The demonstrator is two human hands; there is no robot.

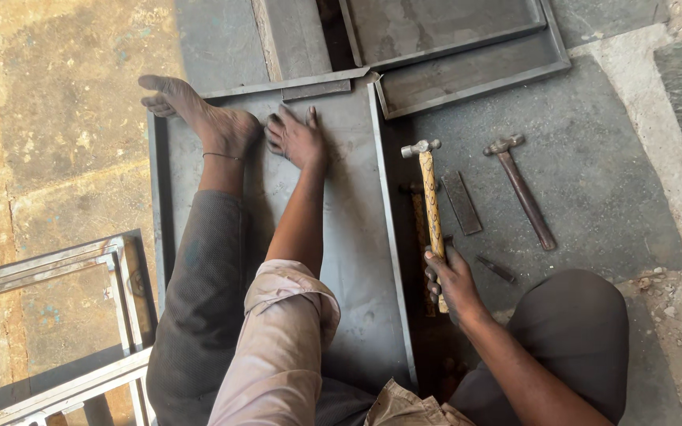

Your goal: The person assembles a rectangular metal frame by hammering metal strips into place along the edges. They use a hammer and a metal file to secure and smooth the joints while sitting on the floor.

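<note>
A: Step?
B: Flattening: left hand (pixel 297 140) lies spread on the sheet-metal tray (pixel 349 237) (foot (pixel 199 114) beside it), right hand (pixel 451 280) clenches the hammer (pixel 431 205).
A: Next?
B: Probably an aimed strike on the tray's edge.

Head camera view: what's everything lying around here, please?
Tray: one, grey metal, under the left hand and foot.
More trays: two or so, grey, stacked top centre.
Hammer: one, pale wooden handle, in the right hand.
Second hammer: one, dark handle, on the slab at right.
Flat bar: one, grey, between the hammers.
Chisel: one, dark, near the right hand.
Frame: one, grey metal, lower left.
Foot: bare, on the tray.
Left hand: flat on the tray.
Right hand: gripping the hammer.
</note>
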